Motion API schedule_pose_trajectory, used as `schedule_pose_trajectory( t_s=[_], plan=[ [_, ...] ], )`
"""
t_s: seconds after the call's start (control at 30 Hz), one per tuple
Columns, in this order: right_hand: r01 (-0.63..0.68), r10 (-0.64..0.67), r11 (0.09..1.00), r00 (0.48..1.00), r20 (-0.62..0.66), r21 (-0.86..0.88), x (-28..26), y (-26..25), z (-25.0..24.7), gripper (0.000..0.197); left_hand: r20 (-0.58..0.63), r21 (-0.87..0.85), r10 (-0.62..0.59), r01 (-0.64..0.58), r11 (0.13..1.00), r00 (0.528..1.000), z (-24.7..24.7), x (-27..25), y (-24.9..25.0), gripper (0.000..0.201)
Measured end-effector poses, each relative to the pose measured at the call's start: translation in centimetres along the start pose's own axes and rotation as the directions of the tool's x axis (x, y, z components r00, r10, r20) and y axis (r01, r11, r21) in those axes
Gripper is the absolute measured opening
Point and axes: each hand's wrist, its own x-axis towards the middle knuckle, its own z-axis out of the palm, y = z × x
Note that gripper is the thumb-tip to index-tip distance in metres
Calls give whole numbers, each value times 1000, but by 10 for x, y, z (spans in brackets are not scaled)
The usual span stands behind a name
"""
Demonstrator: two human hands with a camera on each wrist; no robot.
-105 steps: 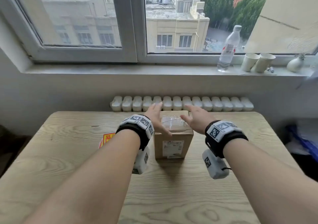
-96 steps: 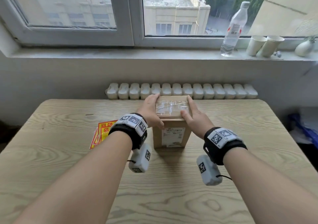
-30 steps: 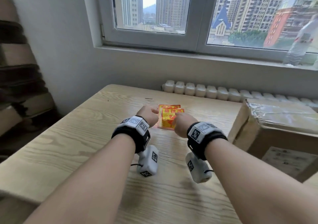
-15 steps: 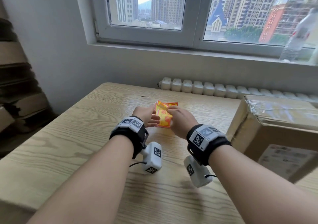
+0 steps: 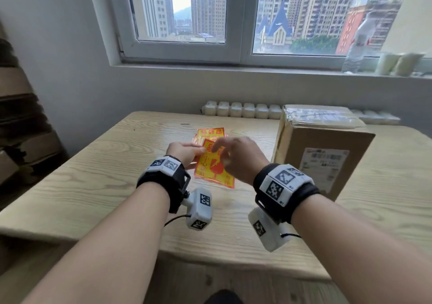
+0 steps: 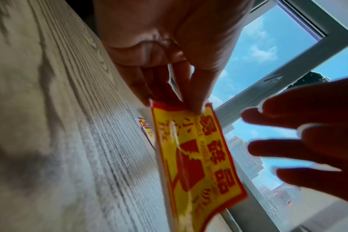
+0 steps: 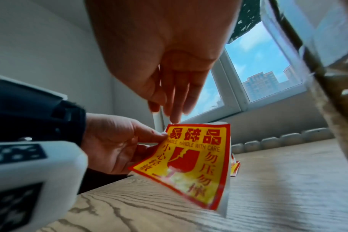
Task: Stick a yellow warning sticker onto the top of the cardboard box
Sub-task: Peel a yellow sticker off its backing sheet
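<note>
The thumb and fingers (image 6: pixel 191 94) of the left hand (image 5: pixel 184 151) pinch one upper corner of a yellow warning sticker (image 7: pixel 191 164), holding it lifted off the wooden table (image 5: pixel 98 175) and tilted, its lower edge near the tabletop. The right hand (image 5: pixel 238 156) hovers just beside the sticker's top edge with its fingers (image 7: pixel 177 100) straight and slightly spread, holding nothing; in the right wrist view the fingertips point down at the top border, though whether they touch it cannot be told. The sticker is a rectangle with a red border on a bright yellow field, a row of large red Chinese characters across the top, the small line "FRAGILE HANDLE WITH CARE" under them, a red broken-glass pictogram in the middle and columns of red characters on either side. A white backing edge shows along its right side, and the lower part catches a glossy reflection. Behind it, more of the same stickers (image 5: pixel 210 133) lie flat in a small loose pile on the table. To the right stands the cardboard box (image 5: pixel 322 144), well apart from the held sticker, its top sealed with clear tape and a white shipping label (image 5: pixel 323 163) on the side facing the person. A white radiator (image 5: pixel 240 109) runs behind the table, below the window (image 5: pixel 243 18).
</note>
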Motion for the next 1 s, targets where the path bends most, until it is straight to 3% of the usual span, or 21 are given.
schedule_pose_trajectory(
  t_s=[0.07,0.13,0.33,0.6,1.0],
  plan=[
    [-49,50,999,997,-61,13,-4,1,-5,38,69,31,23,-25,999,997,1,-10,-1,6],
    [-100,102,994,994,-37,46,-7,4,-6,44,118,50,42,-48,998,992,3,-19,0,10],
    [-170,179,979,981,-69,116,-17,8,-7,19,247,50,73,-88,995,966,7,-43,11,10],
    [-161,164,984,986,-42,79,-26,8,-13,17,270,123,80,-117,985,960,10,-54,19,12],
    [-84,90,994,990,-111,64,-34,12,-15,14,310,127,1,-43,991,951,21,-56,19,20]
  ],
)
